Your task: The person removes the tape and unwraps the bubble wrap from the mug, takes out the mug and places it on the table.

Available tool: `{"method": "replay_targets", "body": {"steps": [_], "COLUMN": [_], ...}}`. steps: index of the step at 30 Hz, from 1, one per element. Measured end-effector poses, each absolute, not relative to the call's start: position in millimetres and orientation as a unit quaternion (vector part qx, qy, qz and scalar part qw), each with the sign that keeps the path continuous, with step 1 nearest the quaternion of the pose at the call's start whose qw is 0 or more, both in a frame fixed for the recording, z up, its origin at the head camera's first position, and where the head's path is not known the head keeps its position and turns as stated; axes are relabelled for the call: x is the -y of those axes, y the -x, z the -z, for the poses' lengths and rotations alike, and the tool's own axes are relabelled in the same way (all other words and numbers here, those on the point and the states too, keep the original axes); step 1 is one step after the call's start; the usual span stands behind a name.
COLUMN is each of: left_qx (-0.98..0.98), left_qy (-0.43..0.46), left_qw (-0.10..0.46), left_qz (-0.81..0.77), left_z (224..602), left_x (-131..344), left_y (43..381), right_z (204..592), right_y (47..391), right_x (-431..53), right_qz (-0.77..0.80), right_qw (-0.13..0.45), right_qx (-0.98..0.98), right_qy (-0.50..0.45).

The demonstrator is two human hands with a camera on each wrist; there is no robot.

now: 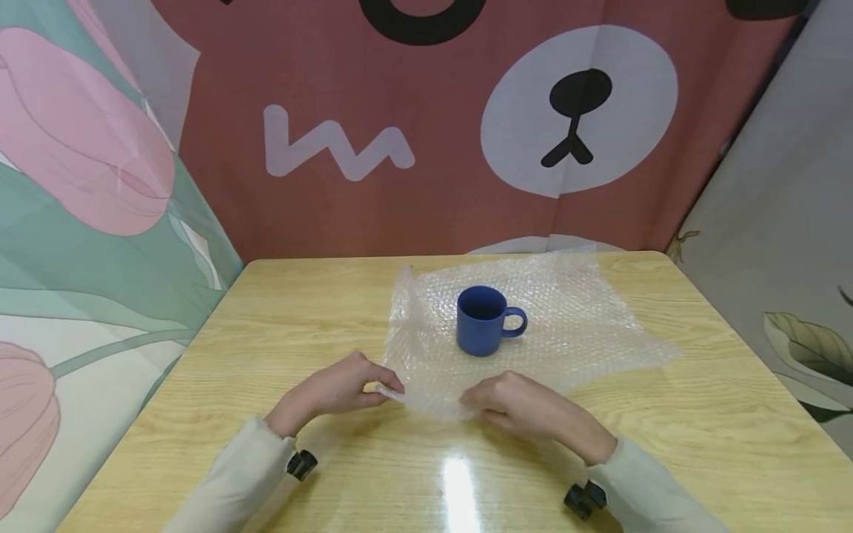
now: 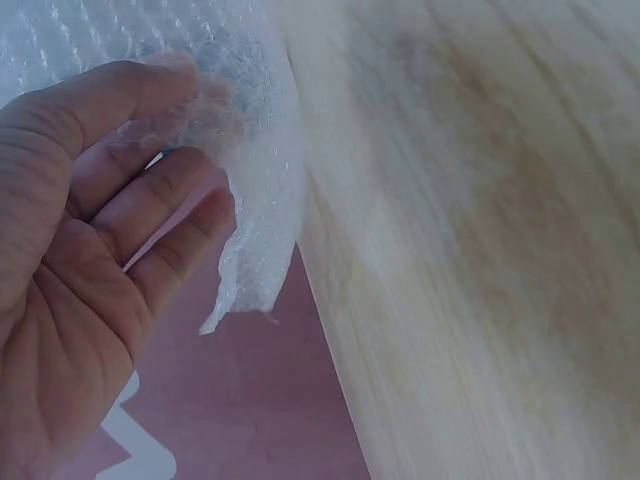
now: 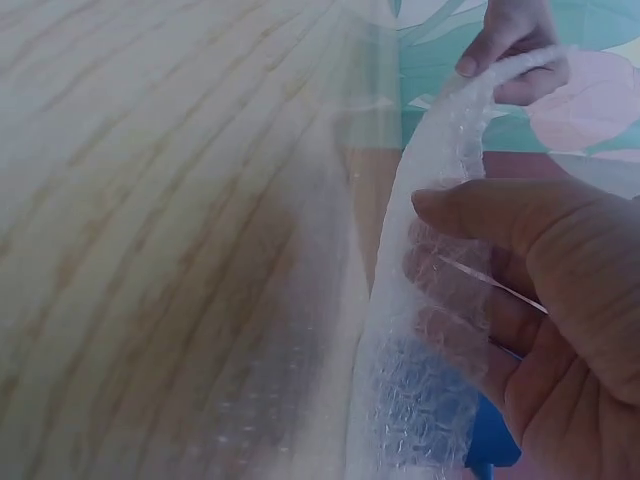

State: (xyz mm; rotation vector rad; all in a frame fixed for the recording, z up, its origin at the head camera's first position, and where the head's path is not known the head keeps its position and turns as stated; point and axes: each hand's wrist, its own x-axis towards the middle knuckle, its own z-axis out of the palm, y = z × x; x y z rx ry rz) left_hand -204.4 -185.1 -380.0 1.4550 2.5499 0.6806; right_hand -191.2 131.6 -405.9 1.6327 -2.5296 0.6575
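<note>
A blue mug (image 1: 478, 326) stands upright on a sheet of clear bubble wrap (image 1: 560, 326), its handle pointing right. The left hand (image 1: 343, 385) pinches the sheet's near left corner between thumb and fingers. Farther right along the same near edge, the right hand (image 1: 516, 403) grips the wrap, with the thumb on one side and fingers behind it. In the left wrist view, the fingers of the left hand (image 2: 110, 190) show partly through the film. Through the wrap in the right wrist view, part of the blue mug (image 3: 490, 435) appears beyond the right hand (image 3: 540, 280).
The wooden table (image 1: 300, 311) carries the wrap, which reaches toward its back edge. Behind it hangs a reddish-brown curtain (image 1: 373, 215) with a bear print. A flowered cloth (image 1: 100, 281) hangs at the left and a grey one (image 1: 766, 244) at the right.
</note>
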Motion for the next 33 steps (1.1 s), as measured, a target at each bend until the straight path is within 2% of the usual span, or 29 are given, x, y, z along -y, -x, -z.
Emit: {"method": "replay_targets", "body": {"steps": [8,12,15,26,33], "left_qx": [-0.858,-0.861,-0.86,-0.848,-0.845], "left_qy": [-0.459,-0.454,-0.457,-0.479,-0.48], "left_qw": [0.117,0.126,0.127,0.106,0.102], "left_qz": [-0.2,-0.191,-0.189,-0.203,-0.215], "left_z": [387,389,389,386,380], "left_x": [184,185,186,190,186], "left_y": [198,198,198,203,208], "right_z": [407,401,399,387,371], "right_y": [190,192,195,208,219], "right_x": [-134,-137,-142,-154,-157], "right_qz": [-0.227,-0.269,-0.313,-0.43,-0.492], "right_qw": [-0.033,-0.066,-0.069,0.012,0.107], "right_qx": [0.84,0.851,0.849,0.85,0.835], "right_qy": [-0.492,-0.446,-0.419,-0.305,-0.224]}}
